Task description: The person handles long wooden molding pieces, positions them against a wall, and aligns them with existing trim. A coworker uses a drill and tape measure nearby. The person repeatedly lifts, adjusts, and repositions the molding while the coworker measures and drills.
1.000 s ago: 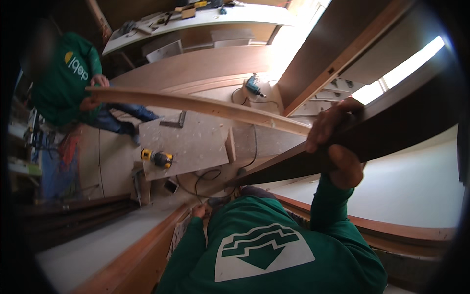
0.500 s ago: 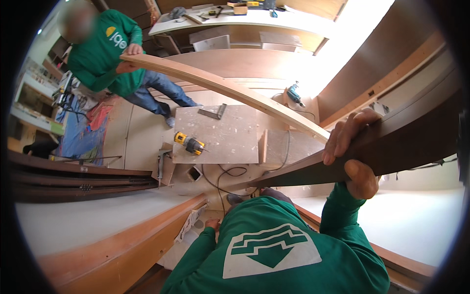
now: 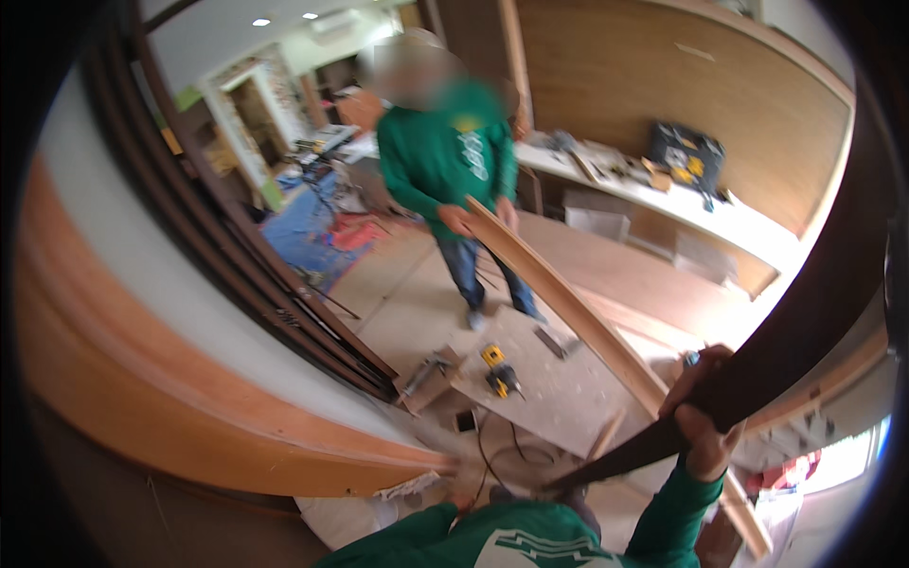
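My right hand (image 3: pixel 696 412) is closed around a long, dark brown curved board (image 3: pixel 776 350), thumb on the near side and fingers over the far side. The board runs from the upper right down toward my feet. Low beside the end of the orange-brown wood trim (image 3: pixel 284 464) is my left hand (image 3: pixel 461 502), small and blurred, its fingers unclear. Across from me a co-worker in a green shirt (image 3: pixel 440 156) holds the far end of a long pale wood strip (image 3: pixel 568 298) with both hands. The strip passes behind my right hand and its lower end shows beyond my forearm.
A yellow-black cordless drill (image 3: pixel 499 371) and a metal square (image 3: pixel 554 343) lie on a low, speckled work board (image 3: pixel 525 402). A cable loops beside it. Dark frames (image 3: pixel 256 256) line the left. Behind stands a white bench (image 3: pixel 701 213) with a dark tool case (image 3: pixel 686 156).
My view has turned left and upward, so the co-worker appears nearer the middle. The right hand keeps its grip on the dark board, and the co-worker still holds the pale strip.
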The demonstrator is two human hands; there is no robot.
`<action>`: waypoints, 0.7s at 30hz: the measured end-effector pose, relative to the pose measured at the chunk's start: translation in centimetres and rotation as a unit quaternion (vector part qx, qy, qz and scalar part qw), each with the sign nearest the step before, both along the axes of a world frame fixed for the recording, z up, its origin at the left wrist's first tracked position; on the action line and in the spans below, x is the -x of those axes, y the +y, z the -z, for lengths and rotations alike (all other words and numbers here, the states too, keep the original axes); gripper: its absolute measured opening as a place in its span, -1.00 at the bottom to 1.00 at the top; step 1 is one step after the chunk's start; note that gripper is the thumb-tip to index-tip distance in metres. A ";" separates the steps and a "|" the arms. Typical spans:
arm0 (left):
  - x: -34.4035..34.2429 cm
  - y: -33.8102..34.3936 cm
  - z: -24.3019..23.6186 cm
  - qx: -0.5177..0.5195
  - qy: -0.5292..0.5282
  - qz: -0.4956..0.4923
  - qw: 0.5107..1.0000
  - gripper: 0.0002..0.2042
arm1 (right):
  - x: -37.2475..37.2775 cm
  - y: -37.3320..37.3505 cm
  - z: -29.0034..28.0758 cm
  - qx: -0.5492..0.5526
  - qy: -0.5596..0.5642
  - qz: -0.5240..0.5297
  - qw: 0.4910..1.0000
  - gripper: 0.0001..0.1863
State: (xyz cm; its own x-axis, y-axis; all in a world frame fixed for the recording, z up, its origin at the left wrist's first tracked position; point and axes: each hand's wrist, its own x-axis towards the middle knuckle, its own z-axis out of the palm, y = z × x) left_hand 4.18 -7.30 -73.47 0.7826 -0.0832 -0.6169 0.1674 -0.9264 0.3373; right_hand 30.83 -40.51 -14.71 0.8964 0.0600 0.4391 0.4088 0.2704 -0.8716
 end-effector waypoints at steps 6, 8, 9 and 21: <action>2.2 1.3 -4.7 0.145 0.188 -0.547 0.803 -0.59 | -0.1 2.9 -2.1 0.024 0.077 -0.083 0.993 -0.21; 3.9 0.8 -5.1 0.170 0.170 -0.570 0.786 -0.60 | -0.6 3.5 -2.5 0.035 0.065 -0.116 0.990 -0.25; 4.8 0.2 -5.1 0.156 0.155 -0.598 0.771 -0.60 | -1.0 3.5 -2.5 0.039 0.073 -0.142 0.986 -0.25; 6.2 -6.7 -5.0 0.085 0.050 -0.579 0.809 -0.56 | -4.4 6.1 -1.3 0.053 0.003 -0.410 0.911 -0.61</action>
State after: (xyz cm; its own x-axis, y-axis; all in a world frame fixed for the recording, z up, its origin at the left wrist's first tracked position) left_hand -1.98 -13.98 -68.47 0.3437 0.5799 -0.7387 0.9243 -0.0697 0.3753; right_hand 35.20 -34.45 -13.43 0.5339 0.7517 0.3871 0.1020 0.3972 -0.9120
